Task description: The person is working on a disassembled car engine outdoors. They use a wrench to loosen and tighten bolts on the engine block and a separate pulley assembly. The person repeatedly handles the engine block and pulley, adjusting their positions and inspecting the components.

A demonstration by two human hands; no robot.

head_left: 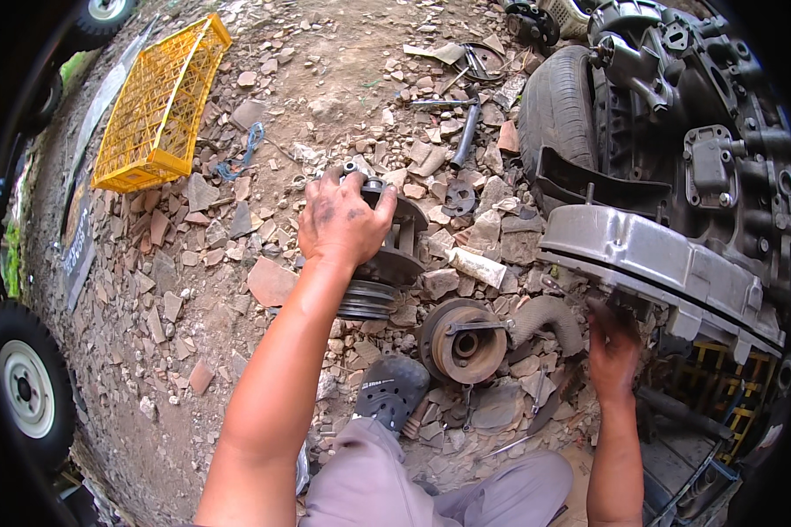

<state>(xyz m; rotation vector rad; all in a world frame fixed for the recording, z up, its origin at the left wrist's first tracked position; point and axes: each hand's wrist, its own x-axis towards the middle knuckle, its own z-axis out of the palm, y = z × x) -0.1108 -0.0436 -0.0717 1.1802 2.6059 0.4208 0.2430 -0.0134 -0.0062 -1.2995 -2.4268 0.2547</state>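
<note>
My left hand (343,215) is wrapped over the top of a dark metal part with a round disc (400,262); fingers and thumb close around its upper end. A silvery grooved pulley (366,300) sits at its lower end, but whether the two are joined is hidden. My right hand (613,356) reaches under the grey metal housing (628,241) of the engine. Its fingers are in dark shadow there, so what they touch cannot be made out. Between my hands, a rusty round pulley (470,360) lies on the rubble with a spanner (479,327) across it.
A big engine block (703,140) fills the right, beside a tyre (558,123). Broken tile pieces cover the ground, with a white tube (475,267), a hammer (468,136) and a curved hose (549,321). A yellow crate (163,114) lies far left; my shoe (391,391) is below the pulleys.
</note>
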